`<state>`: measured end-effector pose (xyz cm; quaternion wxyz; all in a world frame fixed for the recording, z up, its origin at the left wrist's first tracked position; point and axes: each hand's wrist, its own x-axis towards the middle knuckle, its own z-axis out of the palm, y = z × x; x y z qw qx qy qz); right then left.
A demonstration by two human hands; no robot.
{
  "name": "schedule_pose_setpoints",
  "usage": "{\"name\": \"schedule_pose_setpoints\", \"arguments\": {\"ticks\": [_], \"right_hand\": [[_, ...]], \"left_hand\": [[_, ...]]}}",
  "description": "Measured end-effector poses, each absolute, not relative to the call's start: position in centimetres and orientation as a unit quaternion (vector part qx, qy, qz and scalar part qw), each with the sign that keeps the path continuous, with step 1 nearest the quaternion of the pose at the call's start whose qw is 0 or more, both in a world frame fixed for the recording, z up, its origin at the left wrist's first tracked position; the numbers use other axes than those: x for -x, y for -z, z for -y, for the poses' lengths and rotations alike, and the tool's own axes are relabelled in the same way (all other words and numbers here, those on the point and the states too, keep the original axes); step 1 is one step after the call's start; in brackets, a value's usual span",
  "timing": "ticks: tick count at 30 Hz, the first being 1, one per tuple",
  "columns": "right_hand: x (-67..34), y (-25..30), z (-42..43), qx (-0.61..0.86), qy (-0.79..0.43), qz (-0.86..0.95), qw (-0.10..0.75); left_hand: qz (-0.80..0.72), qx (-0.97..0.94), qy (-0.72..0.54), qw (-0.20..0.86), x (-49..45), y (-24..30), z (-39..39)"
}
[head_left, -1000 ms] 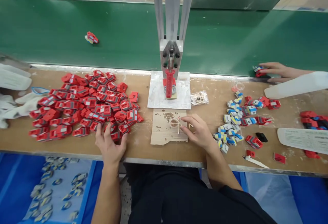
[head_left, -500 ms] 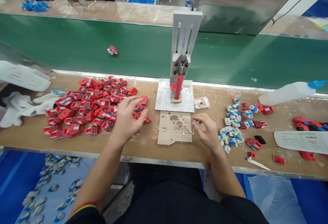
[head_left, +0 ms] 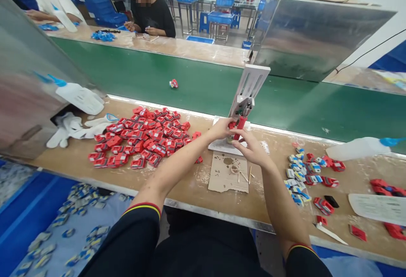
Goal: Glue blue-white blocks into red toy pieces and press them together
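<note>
A toggle press [head_left: 245, 99] with a red ribbed handle [head_left: 241, 124] stands on a white base plate [head_left: 217, 145]. Both my hands are at its lower end. My left hand [head_left: 223, 129] reaches in from the left, its fingertips closed beside a small red piece and partly hidden. My right hand [head_left: 253, 146] curls in from the right, index finger crossing the handle and thumb below. What sits between the fingertips is too covered to make out. Cotton swabs [head_left: 243, 177] and a small ring lie on a stained cardboard piece [head_left: 218, 179] nearer me.
Red toy car bodies [head_left: 139, 135] are heaped on the left, beside white gloves [head_left: 71, 129] and a bottle [head_left: 80, 98]. Blue-white-yellow parts [head_left: 296, 175] and another bottle [head_left: 358, 148] lie right. Behind runs a green belt [head_left: 203, 74]; people sit beyond it.
My left hand has moved from the red heap to the press. My right hand has gone from the cardboard up to the handle. The view has tilted up, showing more of the room.
</note>
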<state>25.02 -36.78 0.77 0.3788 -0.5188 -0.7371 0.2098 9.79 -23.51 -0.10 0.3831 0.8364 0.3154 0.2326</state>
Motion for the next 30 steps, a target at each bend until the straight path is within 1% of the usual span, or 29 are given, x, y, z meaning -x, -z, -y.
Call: {"name": "schedule_pose_setpoints", "arguments": {"ticks": [5,11,14,16,19,21,23,25,27,30], "right_hand": [[-25.3,-0.5,36.1,0.49,-0.253,0.729,0.405],[-25.2,0.7,35.3,0.497,-0.236,0.713,0.434],[-24.8,0.1,36.1,0.489,-0.233,0.709,0.451],[-24.6,-1.5,37.3,0.467,-0.244,0.711,0.466],[-24.8,-5.9,38.0,0.45,-0.246,0.698,0.499],[-25.2,-9.4,36.5,0.455,-0.232,0.672,0.536],[-25.6,-12.6,33.8,0.444,-0.259,0.671,0.534],[-25.9,-14.9,31.2,0.443,-0.245,0.682,0.528],[-25.8,-15.9,30.0,0.451,-0.203,0.691,0.527],[-25.3,-14.7,32.2,0.439,-0.126,0.7,0.548]], "left_hand": [[-0.289,-0.826,-0.254,0.412,-9.6,1.7,22.8],[-0.288,-0.813,-0.264,0.431,-10.0,3.1,22.4],[-0.292,-0.807,-0.267,0.439,-10.1,2.9,22.7],[-0.298,-0.798,-0.275,0.445,-10.1,2.6,23.0],[-0.311,-0.779,-0.29,0.461,-10.1,2.3,23.4],[-0.324,-0.761,-0.298,0.476,-10.3,2.1,23.7],[-0.344,-0.736,-0.31,0.494,-10.6,2.0,23.7],[-0.377,-0.701,-0.325,0.51,-10.7,2.0,23.5],[-0.416,-0.658,-0.341,0.528,-10.4,1.8,23.1],[-0.452,-0.598,-0.365,0.553,-8.2,1.3,23.0]]}}
